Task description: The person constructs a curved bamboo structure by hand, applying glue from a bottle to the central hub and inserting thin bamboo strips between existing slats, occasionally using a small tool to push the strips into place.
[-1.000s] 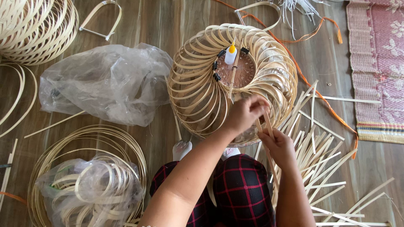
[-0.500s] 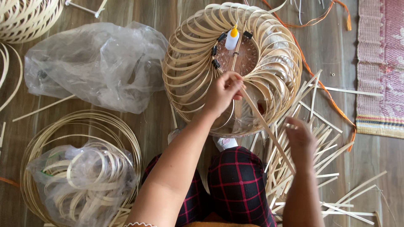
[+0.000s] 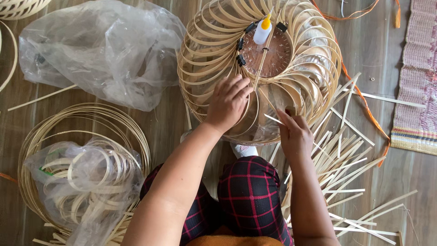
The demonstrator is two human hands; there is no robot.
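Observation:
A round lampshade frame of bent bamboo strips (image 3: pixel 214 50) lies on the wooden floor in front of my knees. At its hub is a brown disc (image 3: pixel 273 57) with a small white glue bottle with a yellow cap (image 3: pixel 262 31) standing on it. My left hand (image 3: pixel 227 102) rests on the near ribs, fingers closed on a thin bamboo strip (image 3: pixel 260 68) that runs up to the disc. My right hand (image 3: pixel 296 134) pinches the lower end of a strip at the frame's near rim.
Loose bamboo strips (image 3: pixel 346 155) are heaped at my right. A crumpled clear plastic bag (image 3: pixel 100 50) lies upper left. Coiled bamboo hoops (image 3: pixel 32 146) with a bag of curved strips (image 3: pixel 86 182) sit lower left. A woven mat (image 3: pixel 416 73) and orange ribbon (image 3: pixel 364 100) lie at right.
My left hand moved up onto the frame's ribs with a strip toward the hub. My right hand dropped away, then came back up to the near rim. The view shifted closer.

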